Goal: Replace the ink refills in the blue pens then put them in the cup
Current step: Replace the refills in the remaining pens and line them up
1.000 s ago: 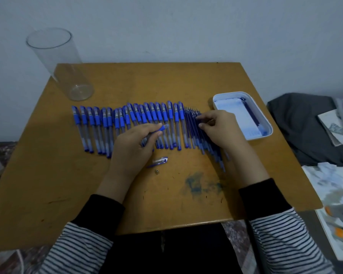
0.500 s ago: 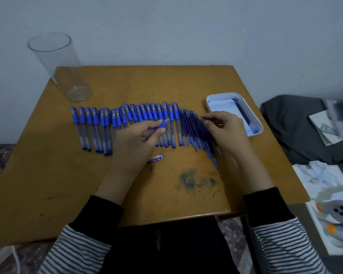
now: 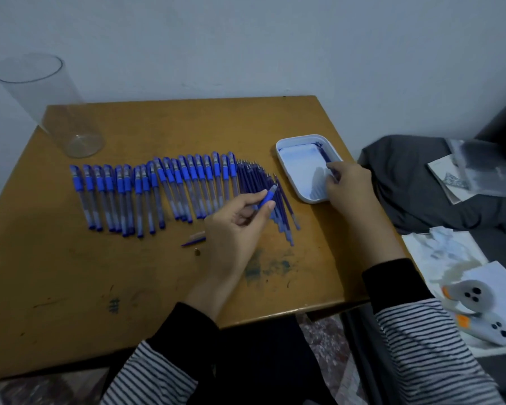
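Now my left hand (image 3: 234, 226) grips an opened blue pen barrel (image 3: 268, 197) above the spare refills (image 3: 256, 182), ready for reloading, while my right hand (image 3: 348, 188) pinches a dark refill (image 3: 324, 154) over the white tray (image 3: 301, 137) at right, probably discarding it.

Clear glossy plastic cup (image 3: 53, 112), scuffed ink-stained wooden table (image 3: 158, 130), smooth white plastic tray (image 3: 301, 141), matt grey cloth (image 3: 406, 182).
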The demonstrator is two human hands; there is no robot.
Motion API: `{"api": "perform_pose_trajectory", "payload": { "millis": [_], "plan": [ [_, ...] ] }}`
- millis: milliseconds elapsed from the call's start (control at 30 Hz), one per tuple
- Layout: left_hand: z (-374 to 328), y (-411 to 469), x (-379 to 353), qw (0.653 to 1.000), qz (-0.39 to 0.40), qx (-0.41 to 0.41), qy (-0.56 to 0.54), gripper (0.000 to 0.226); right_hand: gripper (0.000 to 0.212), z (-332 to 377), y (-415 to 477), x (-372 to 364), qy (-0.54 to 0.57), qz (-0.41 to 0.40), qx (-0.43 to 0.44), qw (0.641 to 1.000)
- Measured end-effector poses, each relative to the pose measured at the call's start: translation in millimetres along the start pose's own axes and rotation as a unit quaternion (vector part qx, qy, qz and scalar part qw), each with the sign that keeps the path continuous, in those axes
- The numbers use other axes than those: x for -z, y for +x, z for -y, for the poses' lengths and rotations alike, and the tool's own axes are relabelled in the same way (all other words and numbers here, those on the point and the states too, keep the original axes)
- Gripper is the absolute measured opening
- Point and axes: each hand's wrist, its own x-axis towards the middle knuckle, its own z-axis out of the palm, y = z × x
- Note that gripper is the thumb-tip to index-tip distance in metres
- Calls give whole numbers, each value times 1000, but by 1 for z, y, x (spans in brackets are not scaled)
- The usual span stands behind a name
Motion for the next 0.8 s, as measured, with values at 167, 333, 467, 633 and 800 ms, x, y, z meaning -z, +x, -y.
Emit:
{"api": "perform_pose_trajectory", "payload": {
  "millis": [167, 333, 467, 633, 800],
  "plan": [
    [4, 7, -16, 1000, -2, -14, -14, 23, 16, -3, 2, -7, -39, -4, 1, 999],
    [6, 10, -23, 1000, 8, -19, -15, 25, 23, -2, 6, -7, -38, 10, 0, 999],
    [9, 10, -21, 1000, 10, -22, -9, 25, 39, -3, 5, -7, -16, 1, 9, 1000],
    [11, 10, -21, 1000, 16, -21, -3, 27, 32, -4, 7, -9, -10, -13, 20, 1000],
    [11, 10, -21, 1000, 14, -20, 4, 28, 25, 1, 9, -7, -8, 3, 44, 999]
  ]
}}
